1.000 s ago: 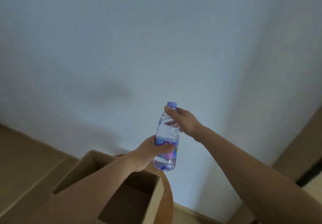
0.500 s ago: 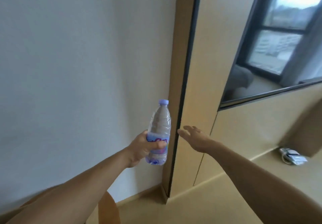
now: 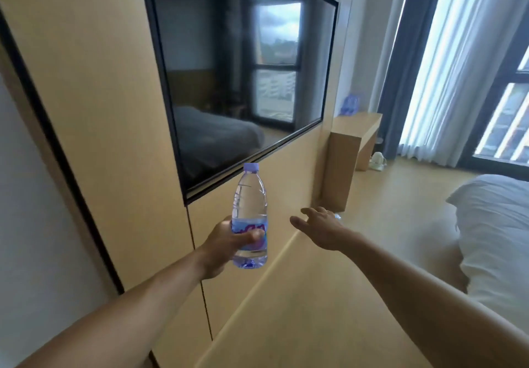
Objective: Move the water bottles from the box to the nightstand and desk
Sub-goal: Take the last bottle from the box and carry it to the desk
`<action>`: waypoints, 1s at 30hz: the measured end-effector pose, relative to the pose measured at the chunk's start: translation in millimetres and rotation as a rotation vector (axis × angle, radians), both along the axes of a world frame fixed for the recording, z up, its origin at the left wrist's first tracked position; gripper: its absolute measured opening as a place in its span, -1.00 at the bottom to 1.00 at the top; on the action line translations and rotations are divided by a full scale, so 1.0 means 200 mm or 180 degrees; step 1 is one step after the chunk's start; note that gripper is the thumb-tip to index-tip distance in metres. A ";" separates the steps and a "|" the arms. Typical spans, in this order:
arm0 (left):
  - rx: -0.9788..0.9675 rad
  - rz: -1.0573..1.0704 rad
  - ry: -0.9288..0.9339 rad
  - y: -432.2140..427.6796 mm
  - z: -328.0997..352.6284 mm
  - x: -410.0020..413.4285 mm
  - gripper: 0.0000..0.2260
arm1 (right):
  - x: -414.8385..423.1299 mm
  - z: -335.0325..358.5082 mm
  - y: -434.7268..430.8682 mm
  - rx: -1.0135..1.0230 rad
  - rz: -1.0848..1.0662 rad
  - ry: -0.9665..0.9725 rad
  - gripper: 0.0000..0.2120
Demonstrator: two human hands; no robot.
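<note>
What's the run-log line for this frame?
phase: carry | left hand: grips clear plastic water bottle with purple cap, upright | right hand: open, empty | ahead: light wooden desk

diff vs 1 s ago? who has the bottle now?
The right hand released the neck of the water bottle and is now open beside it. The view swung right, from the box and bare wall to the TV, desk and bed; the box is out of view. Unchanged: the left hand grips the bottle at its label, upright, cap on.
</note>
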State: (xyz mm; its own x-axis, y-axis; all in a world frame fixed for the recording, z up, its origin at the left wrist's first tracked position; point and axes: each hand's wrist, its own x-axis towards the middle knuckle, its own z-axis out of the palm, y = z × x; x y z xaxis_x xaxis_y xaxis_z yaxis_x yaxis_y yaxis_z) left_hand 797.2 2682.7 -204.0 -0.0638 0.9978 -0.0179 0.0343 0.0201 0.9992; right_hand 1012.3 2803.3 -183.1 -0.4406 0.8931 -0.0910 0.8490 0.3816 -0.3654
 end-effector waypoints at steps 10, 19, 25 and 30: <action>0.0100 -0.0486 -0.0247 0.78 0.03 0.62 -0.64 | 0.73 0.03 0.48 0.0056 -0.0746 0.0006 -0.36; 0.0090 -0.0823 -0.0326 1.58 -0.04 0.76 -0.29 | 0.89 -0.02 1.05 0.0005 -0.1110 -0.0151 -0.30; 0.0142 -0.1242 -0.0440 2.14 0.03 0.83 -0.64 | 0.94 0.01 1.48 0.0072 -0.1438 -0.0090 -0.30; 0.0043 -0.1430 -0.0463 2.56 0.00 0.97 -0.57 | 1.08 0.00 1.77 0.0050 -0.1715 -0.0025 -0.31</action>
State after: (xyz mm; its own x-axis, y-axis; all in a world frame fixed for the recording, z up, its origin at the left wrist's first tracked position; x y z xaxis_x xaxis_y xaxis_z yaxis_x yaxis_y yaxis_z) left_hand 991.0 3194.2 -203.7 0.3765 0.9262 0.0183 -0.1036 0.0224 0.9944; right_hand 1228.2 3157.9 -183.9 0.0812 0.9937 -0.0773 0.9287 -0.1036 -0.3559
